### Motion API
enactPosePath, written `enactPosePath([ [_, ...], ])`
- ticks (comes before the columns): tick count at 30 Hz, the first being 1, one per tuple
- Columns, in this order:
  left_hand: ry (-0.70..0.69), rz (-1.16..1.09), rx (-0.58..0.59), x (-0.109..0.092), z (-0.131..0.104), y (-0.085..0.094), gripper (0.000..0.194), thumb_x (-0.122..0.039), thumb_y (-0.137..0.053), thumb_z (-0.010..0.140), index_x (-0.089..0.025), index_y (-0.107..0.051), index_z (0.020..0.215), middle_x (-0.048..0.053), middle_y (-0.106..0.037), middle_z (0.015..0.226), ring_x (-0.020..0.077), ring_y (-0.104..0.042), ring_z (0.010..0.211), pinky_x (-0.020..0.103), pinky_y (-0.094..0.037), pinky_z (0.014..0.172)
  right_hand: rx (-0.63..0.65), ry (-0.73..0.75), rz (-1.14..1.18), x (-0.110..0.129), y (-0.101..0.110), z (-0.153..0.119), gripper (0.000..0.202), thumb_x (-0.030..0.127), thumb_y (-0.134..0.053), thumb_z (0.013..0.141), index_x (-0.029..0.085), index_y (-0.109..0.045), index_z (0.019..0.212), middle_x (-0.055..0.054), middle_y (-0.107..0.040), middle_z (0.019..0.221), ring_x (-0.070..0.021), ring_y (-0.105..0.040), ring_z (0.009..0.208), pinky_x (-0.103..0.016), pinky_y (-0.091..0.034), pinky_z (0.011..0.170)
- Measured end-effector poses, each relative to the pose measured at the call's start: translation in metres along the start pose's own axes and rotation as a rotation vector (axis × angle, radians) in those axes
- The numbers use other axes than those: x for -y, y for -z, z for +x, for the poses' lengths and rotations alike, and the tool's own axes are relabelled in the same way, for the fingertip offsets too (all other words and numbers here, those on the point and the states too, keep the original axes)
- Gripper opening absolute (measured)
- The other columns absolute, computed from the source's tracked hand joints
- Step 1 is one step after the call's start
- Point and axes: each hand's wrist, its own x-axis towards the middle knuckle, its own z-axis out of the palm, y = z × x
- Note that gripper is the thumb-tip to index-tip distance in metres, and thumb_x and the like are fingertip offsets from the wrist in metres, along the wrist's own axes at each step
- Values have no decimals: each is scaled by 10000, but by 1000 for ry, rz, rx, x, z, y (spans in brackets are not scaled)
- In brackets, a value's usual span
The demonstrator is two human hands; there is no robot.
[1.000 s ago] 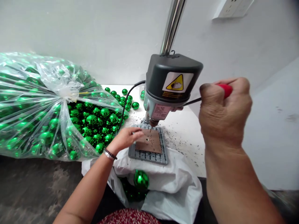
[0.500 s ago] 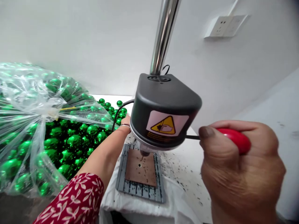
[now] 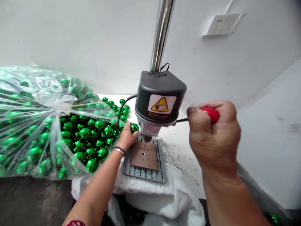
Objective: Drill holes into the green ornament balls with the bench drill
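The left hand [image 3: 127,135] has its thumb and fingers together around a glossy green ball [image 3: 134,128], just to the left of the drill press [image 3: 161,91] and above the back left part of its grooved base [image 3: 150,178]. The ball looks light and probably hollow, with a thin, hard shell that should keep its shape under a gentle pinch but could dent or crack under a hard squeeze. Its mirror-like surface is likely slippery (more so if the fingertips are dusty), so the best hold is thumb and fingers on opposite sides, around its widest part, with the top and bottom free. Pinched off-centre, it could roll or shoot out.

The right hand [image 3: 213,135] is wrapped firmly around the red knob [image 3: 213,115] at the end of the feed lever [image 3: 182,120]. The knob looks smooth but stiff and sturdy, and a full-fist grip suits it; the rounded end gives the palm a good bearing. The thin drill bit [image 3: 145,145] looks rigid yet brittle if pushed sideways, and is no place for fingers. Below it lies a flat brown board [image 3: 144,157] with a small hole, scattered with dark chips. More loose green balls [image 3: 124,112] sit on the white table [image 3: 188,157], beside the soft plastic bag [image 3: 63,106].
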Motion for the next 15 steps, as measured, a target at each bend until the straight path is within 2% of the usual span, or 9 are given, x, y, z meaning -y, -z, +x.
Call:
enactPosePath([
  [2,73,-83,8,3,-26,11,563,-275,-736,699,-142,-566,1219,137,-653,1170,236,-622,1059,334,-475,923,0,17,9,0,-1,0,383,558,-514,755,181,-534,814,19,-525,675,-47,-422,582,-197,-357,542],
  [4,185,-311,76,4,-47,20,513,-350,-712,730,-161,-557,1181,81,-665,1032,155,-638,813,268,-497,723,-1,38,25,-2,-3,0,327,514,-516,778,189,-517,815,21,-508,681,-47,-413,592,-198,-348,552],
  [6,305,-602,179,6,-60,26,409,-393,-700,738,-170,-568,1054,18,-640,871,79,-563,604,204,-430,553,-8,71,35,-4,-5,0,287,477,-518,801,192,-493,805,23,-488,673,-46,-400,589,-196,-333,548],
  [8,384,-789,244,7,-66,31,337,-402,-712,725,-168,-552,906,-26,-590,738,44,-501,514,174,-374,488,-18,107,35,-5,-6,0,273,458,-512,824,189,-473,800,24,-491,682,-45,-397,587,-196,-326,553],
  [11,426,-801,275,6,-69,33,302,-393,-712,729,-165,-524,791,-64,-494,587,41,-477,466,162,-354,462,-11,119,30,-4,-7,1,251,426,-514,844,184,-457,808,33,-491,693,-36,-384,581,-191,-320,566],
  [13,397,-695,292,4,-70,32,277,-366,-706,739,-154,-557,835,-58,-508,600,42,-493,467,159,-341,450,13,68,25,0,-6,2,221,379,-539,842,179,-450,811,43,-474,686,-27,-368,578,-185,-313,577],
  [15,329,-547,306,1,-71,29,310,-332,-708,738,-148,-592,960,-29,-585,711,45,-532,496,159,-347,450,46,-17,14,6,-4,2,197,325,-567,836,171,-447,818,53,-460,687,-19,-362,587,-182,-313,595],
])
